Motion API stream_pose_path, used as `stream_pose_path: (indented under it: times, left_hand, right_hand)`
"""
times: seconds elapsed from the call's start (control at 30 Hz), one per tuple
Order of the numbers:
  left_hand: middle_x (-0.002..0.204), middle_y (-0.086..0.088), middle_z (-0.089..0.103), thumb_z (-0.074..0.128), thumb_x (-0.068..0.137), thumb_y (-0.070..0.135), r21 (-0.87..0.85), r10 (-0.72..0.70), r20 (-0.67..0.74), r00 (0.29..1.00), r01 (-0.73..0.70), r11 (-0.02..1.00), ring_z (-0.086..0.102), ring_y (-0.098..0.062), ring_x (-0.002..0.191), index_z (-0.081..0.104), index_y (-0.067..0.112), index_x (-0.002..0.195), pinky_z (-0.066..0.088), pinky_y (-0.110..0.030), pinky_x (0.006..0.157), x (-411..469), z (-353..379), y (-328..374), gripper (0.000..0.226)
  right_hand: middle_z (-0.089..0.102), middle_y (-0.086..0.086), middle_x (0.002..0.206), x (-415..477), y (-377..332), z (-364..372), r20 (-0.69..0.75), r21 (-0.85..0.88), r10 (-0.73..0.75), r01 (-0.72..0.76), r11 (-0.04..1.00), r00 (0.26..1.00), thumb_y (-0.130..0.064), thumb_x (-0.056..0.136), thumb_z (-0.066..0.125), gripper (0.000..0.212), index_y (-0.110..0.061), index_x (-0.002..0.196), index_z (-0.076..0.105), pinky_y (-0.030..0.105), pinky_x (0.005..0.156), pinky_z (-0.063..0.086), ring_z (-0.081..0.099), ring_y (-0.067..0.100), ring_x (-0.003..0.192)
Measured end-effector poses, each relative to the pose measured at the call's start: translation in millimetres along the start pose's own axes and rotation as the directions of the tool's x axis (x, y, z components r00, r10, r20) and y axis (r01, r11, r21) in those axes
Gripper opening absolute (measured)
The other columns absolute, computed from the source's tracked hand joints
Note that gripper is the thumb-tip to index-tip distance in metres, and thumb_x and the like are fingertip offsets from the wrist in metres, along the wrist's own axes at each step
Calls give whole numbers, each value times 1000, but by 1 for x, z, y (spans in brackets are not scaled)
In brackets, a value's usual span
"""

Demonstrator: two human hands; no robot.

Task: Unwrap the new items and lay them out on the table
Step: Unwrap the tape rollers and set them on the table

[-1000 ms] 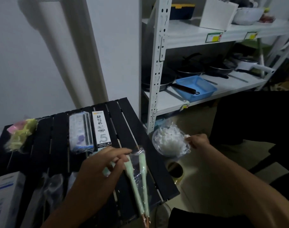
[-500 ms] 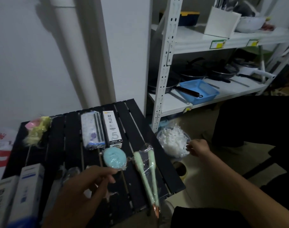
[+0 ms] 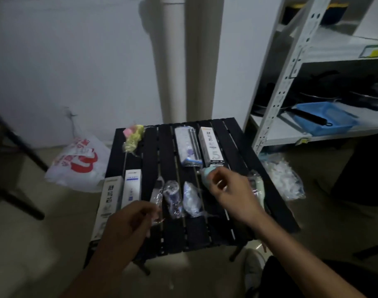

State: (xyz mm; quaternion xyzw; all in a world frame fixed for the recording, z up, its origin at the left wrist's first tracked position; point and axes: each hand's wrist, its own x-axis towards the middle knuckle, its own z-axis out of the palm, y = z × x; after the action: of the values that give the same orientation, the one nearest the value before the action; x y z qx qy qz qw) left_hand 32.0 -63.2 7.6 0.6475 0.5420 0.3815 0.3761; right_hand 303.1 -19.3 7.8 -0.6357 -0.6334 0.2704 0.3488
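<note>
blue round thing (image 3: pixel 206 174) lies on the black desk (image 3: pixel 231 136), and the right hand (image 3: pixel 231 192) now comes right up to it. a moment ago this hand was off the side of the desk, at the white crumpled bag (image 3: pixel 280 179) on the floor. now that bag is well behind the right hand. the right fingers (image 3: pixel 214 179) are bent, and their tips sit at the blue round thing. it is too blurry to tell if they pinch it or just touch it.

the left hand (image 3: pixel 128 224) was up by the blue round thing. now it is pulled back near the front edge of the desk. its fingers (image 3: pixel 149 211) are curled, and a clear pack (image 3: pixel 157 194) lies just past their tips. i cannot tell if they hold it.

i think the last wrapper is thrown away and the hands go for the next thing. many things on the desk are in plastic or boxes, so the job looks far from done.

the green brushes (image 3: pixel 258 186) are partly hidden behind the right hand. two more clear packs (image 3: pixel 173 196) lie between the two sets of fingers, but what is inside is hard to see. the words on the white boxes (image 3: pixel 110 198), just beside the left fingers, are too small to read. the room is dim and both hands look smeared.
</note>
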Motion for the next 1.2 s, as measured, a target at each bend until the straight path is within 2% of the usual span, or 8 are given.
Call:
stream_pose_path:
  times: [0.2,0.3,0.37,0.57,0.77,1.0,1.13,1.2]
  left_hand:
    - [67,10,65,64,97,6,152,49,-68,996,-39,988,60,-12,55,72,23,88,46,-24,53,-4,0,-18,20]
    - [81,10,67,56,93,20,349,171,-41,984,-146,926,63,-13,70,71,26,91,47,-26,70,-2,-4,-23,16]
    - [86,11,68,61,92,11,366,164,-15,986,-147,919,64,-12,74,72,24,94,47,-23,75,0,-5,-26,17]
    - [90,13,67,66,88,-2,281,134,18,991,-133,951,66,-7,82,71,21,96,50,-18,69,1,1,-34,25]
    - [89,11,67,67,87,-3,219,112,43,993,-118,969,68,-12,72,71,22,96,52,-25,62,-1,6,-39,27]
    - [98,4,68,65,89,-3,153,27,83,996,-39,987,64,-5,63,70,25,101,52,-23,62,1,8,-46,30]
    - [134,11,53,60,94,6,337,12,144,990,-60,939,65,-6,79,64,25,129,58,-30,81,2,13,-50,40]
    - [157,8,34,54,100,18,477,-33,204,978,-70,876,63,-13,112,48,28,148,53,-32,100,3,17,-50,50]
  right_hand:
    - [58,2,117,0,-27,75,269,-263,-74,147,953,960,-31,92,70,35,-23,126,63,39,92,54,65,27,104]
    - [46,6,127,0,-31,99,272,-438,-20,143,887,962,-45,95,68,56,-24,142,46,41,86,54,61,34,113]
    - [41,9,129,-1,-32,107,238,-518,-12,137,844,971,-49,95,66,64,-26,147,36,41,80,53,62,35,112]
    - [46,11,133,4,-35,111,220,-605,-1,137,785,975,-47,97,62,78,-23,159,22,41,78,53,65,35,112]
    - [51,13,135,9,-38,104,183,-559,131,-7,829,974,-47,87,72,87,-13,153,27,41,87,52,63,39,116]
    - [53,10,133,11,-39,91,175,-523,200,-81,848,964,-53,82,76,63,-14,128,57,40,86,51,65,38,111]
    - [53,10,132,12,-37,88,178,-508,206,-89,856,962,-55,80,77,61,-15,122,61,41,89,53,66,36,108]
    - [54,11,130,11,-37,87,176,-516,205,-87,852,963,-55,81,76,59,-14,120,60,42,88,54,66,37,106]
